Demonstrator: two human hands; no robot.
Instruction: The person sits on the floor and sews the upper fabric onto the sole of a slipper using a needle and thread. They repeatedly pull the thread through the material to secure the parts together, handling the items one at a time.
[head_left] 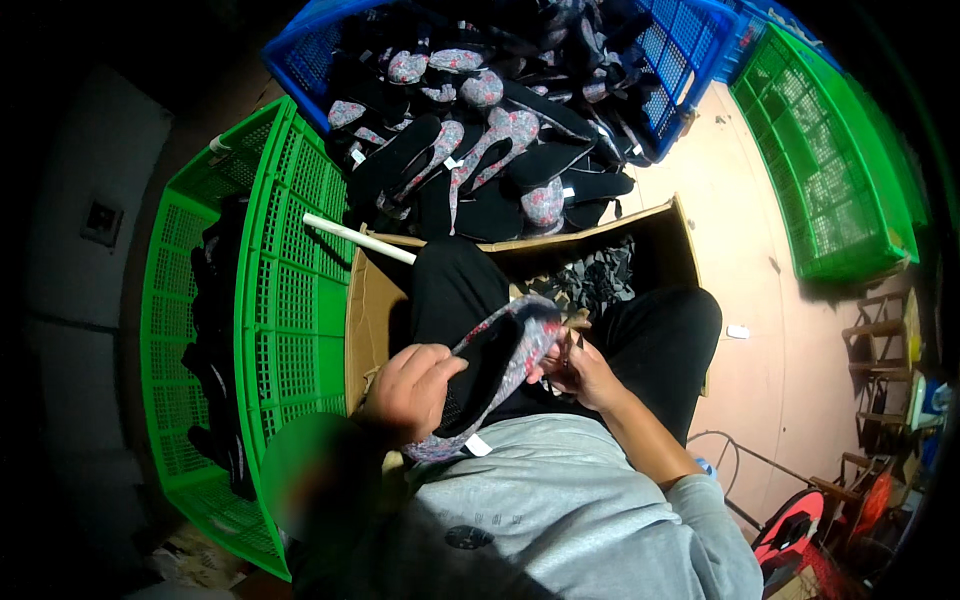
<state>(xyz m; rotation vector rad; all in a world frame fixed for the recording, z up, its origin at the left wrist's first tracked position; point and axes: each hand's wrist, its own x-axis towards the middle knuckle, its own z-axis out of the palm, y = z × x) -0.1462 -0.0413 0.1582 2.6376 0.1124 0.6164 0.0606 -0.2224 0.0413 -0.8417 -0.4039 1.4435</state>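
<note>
Above my lap is a slipper [515, 365] in grey and red floral cloth, with a dark inside and a small white tag at its near end. My left hand [410, 390] is closed on its left edge. My right hand [580, 372] is at the far right end, fingers bent and pinched, fingertips against the cloth. A small dark and tan piece [577, 322] shows by those fingers; its kind is unclear. Between my knees stands an open cardboard box [690, 240] with dark scraps [590, 280] inside.
Beyond the box, similar slippers [500, 140] are heaped, spilling from a blue crate [685, 70]. A green crate [295, 330] holding dark pieces stands left, near a white rod [358, 238]. Another green crate [820, 160] lies far right; wooden stools [880, 330] are below it.
</note>
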